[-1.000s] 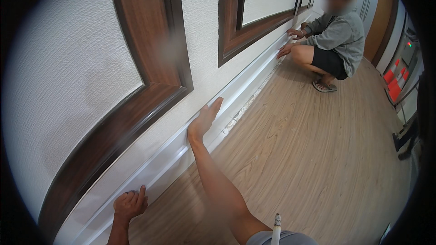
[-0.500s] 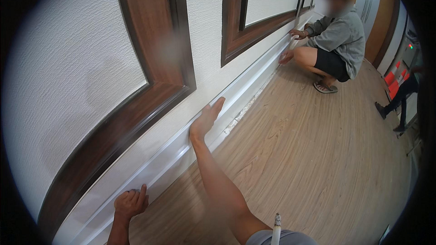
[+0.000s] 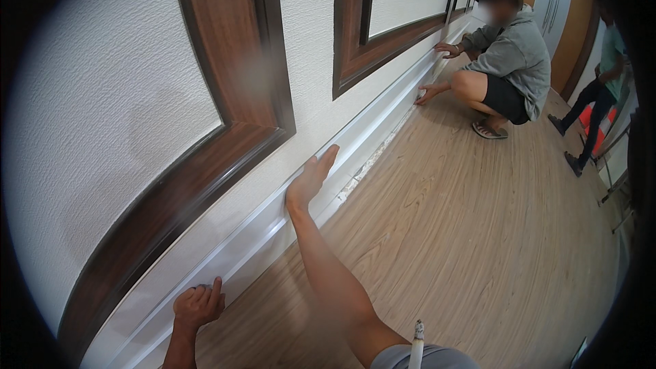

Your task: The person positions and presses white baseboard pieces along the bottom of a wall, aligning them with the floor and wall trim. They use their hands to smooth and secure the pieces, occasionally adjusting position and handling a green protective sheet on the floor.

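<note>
A long white baseboard (image 3: 263,232) with ridged profile runs along the foot of the wall, from the lower left toward the far right. My right hand (image 3: 311,179) lies flat against its face, fingers stretched along the board and palm hidden. Nearer me, my left hand (image 3: 198,305) presses on the same board with its fingers curled and thumb sticking out; I see nothing held in it. Farther along, a crouching co-worker (image 3: 509,55) in a grey hoodie and black cap has one hand (image 3: 447,49) at the board's top and the other (image 3: 429,93) at its lower edge.
Brown wood frames (image 3: 236,61) border textured white wall panels above the board. Chipped white residue (image 3: 359,178) lines the wood-look floor (image 3: 437,232). A lit cigarette (image 3: 417,345) sticks up at the bottom. Another person (image 3: 601,96) stands at the right near orange objects (image 3: 593,130).
The co-worker's cap has come lower and their lower hand has shifted down along the board. The person at the far right has stepped further into view. My hands stay in place.
</note>
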A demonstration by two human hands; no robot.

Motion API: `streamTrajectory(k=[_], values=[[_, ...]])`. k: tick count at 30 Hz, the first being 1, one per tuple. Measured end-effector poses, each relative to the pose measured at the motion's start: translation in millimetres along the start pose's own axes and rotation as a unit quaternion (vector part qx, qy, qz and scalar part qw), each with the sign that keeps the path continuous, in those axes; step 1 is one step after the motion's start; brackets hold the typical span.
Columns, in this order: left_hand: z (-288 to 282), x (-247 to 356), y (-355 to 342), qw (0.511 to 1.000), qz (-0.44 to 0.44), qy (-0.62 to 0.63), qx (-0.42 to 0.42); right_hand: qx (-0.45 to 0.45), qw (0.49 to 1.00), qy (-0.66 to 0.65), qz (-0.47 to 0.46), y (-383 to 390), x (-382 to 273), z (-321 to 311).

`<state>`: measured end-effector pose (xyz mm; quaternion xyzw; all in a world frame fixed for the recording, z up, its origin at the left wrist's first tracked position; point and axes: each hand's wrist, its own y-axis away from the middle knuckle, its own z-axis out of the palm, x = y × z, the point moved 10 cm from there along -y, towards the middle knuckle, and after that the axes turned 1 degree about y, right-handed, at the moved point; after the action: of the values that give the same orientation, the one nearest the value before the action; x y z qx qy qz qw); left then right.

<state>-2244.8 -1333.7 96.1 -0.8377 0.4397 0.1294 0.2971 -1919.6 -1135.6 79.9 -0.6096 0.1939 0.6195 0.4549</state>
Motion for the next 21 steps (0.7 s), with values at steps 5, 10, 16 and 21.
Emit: streamTrajectory(k=[5, 10, 16, 21], values=[[-0.2, 0.3, 0.4, 1.000, 0.000, -0.001, -0.004, -0.002, 1.000, -0.001, 0.006, 0.1, -0.1, 0.4], [-0.8, 0.5, 0.8, 1.000, 0.001, -0.002, 0.003, 0.000, 1.000, -0.009, 0.002, 1.3, -3.3, -0.9], [1.4, 0.8, 1.9, 1.000, -0.001, 0.002, -0.007, -0.002, 1.000, -0.008, 0.011, 1.0, -0.7, -1.0], [-2.8, -0.6, -1.2, 1.000, -0.007, 0.009, 0.006, 0.003, 1.000, -0.005, 0.000, 1.0, -2.4, -1.0]])
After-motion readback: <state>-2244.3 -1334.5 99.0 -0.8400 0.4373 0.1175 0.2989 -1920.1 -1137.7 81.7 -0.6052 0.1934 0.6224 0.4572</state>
